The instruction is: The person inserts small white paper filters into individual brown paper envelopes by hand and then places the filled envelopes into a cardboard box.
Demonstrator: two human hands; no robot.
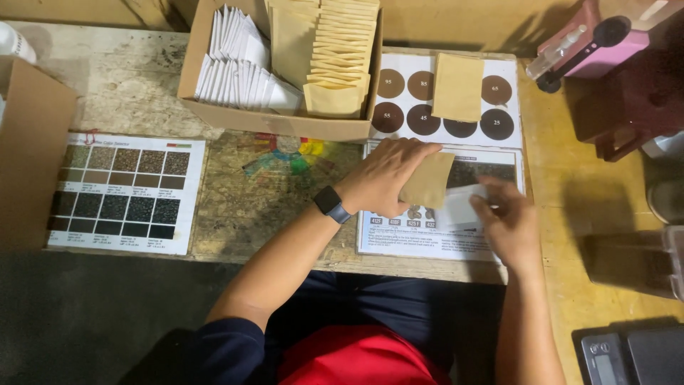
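My left hand, with a dark smartwatch on its wrist, grips a small brown paper pouch over a laminated printed sheet at the table's front edge. My right hand is just to the right, its fingers pinching a white slip or envelope that lies on the same sheet; the hand is motion-blurred. A second brown pouch lies on a chart of dark brown circles behind.
An open cardboard box holds white envelopes and several brown pouches. A chart of dark sample squares lies at left beside another cardboard box. A pink device and a black scale stand at right.
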